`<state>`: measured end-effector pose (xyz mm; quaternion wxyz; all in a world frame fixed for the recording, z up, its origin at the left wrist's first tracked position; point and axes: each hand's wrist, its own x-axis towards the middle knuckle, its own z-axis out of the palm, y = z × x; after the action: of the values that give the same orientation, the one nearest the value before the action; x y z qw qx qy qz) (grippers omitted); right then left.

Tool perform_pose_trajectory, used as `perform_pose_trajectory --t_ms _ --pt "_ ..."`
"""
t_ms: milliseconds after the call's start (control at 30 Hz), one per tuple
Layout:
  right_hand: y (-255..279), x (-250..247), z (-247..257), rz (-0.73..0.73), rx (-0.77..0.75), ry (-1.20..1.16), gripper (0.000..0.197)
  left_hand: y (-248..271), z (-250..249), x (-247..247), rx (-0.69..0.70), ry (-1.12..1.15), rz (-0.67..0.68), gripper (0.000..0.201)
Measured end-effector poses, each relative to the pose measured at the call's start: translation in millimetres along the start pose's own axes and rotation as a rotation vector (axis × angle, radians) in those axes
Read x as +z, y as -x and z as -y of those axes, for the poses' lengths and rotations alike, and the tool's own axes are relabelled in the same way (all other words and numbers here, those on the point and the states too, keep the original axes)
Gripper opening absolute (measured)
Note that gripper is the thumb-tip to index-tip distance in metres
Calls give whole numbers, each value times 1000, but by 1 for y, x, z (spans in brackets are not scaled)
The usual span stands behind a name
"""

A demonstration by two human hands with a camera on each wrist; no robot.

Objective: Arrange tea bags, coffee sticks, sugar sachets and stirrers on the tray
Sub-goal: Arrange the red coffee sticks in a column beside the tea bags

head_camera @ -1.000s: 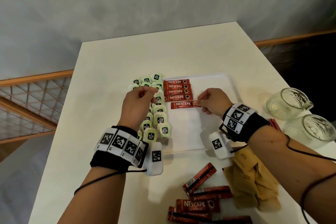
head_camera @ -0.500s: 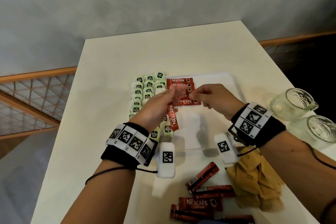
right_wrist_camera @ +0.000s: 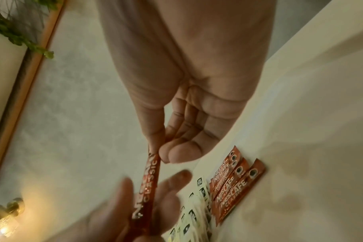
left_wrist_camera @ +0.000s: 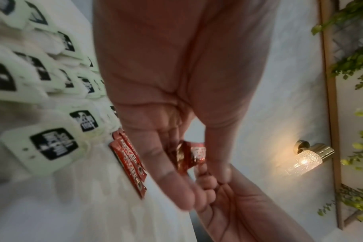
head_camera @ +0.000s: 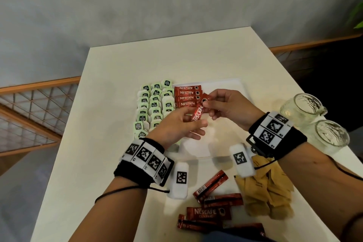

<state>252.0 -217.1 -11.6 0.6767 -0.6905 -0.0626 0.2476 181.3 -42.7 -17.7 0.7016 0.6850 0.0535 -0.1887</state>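
Observation:
A white tray (head_camera: 225, 92) lies mid-table. Several green-tagged tea bags (head_camera: 155, 104) fill its left side, and a row of red coffee sticks (head_camera: 186, 96) lies flat at its far middle. One more coffee stick (head_camera: 198, 113) is held tilted above the tray by both hands. My right hand (head_camera: 208, 107) pinches its upper end between thumb and forefinger (right_wrist_camera: 153, 139). My left hand (head_camera: 193, 119) grips its lower end, thumb on top and fingers beneath. The left wrist view shows this stick (left_wrist_camera: 190, 154) between thumb and fingers.
Loose coffee sticks (head_camera: 210, 212) and a heap of brown sugar sachets (head_camera: 265, 192) lie on the table near me, in front of the tray. Two glass jars (head_camera: 300, 110) (head_camera: 332, 135) stand at the right edge. A wooden railing runs along the left.
The stick that my right hand held flat below the row has come up off the tray. My left hand left the tea bags and took its lower end.

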Motion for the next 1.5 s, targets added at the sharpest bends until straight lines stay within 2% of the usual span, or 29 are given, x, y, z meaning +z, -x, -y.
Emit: perform_pose_trajectory --t_ms 100,200,300,367,633,767,900,1200,1500 --pt "2 -8 -1 -42 18 -25 19 1 5 -8 50 55 -211 14" --pt "3 -14 -3 -53 53 -33 29 0 8 -15 88 128 -371 12" --pt "2 -16 -5 -55 52 -33 22 -1 7 -18 101 88 -440 12" --pt "1 -18 -6 -82 36 -46 14 -1 5 -19 103 35 -456 12" --pt "-5 -23 -12 -72 88 89 8 -3 1 -28 48 -117 -435 13" --pt "-9 -26 -23 -64 159 256 11 -3 -2 -37 84 -282 -569 19" --pt "-15 -26 -36 -87 210 377 10 -5 -5 -50 93 -233 -651 18" --pt "-39 -14 -51 -252 202 427 8 -12 6 -55 69 -228 -633 22" --pt "-44 -11 -50 -309 202 383 16 -16 5 -56 72 -219 -612 21"
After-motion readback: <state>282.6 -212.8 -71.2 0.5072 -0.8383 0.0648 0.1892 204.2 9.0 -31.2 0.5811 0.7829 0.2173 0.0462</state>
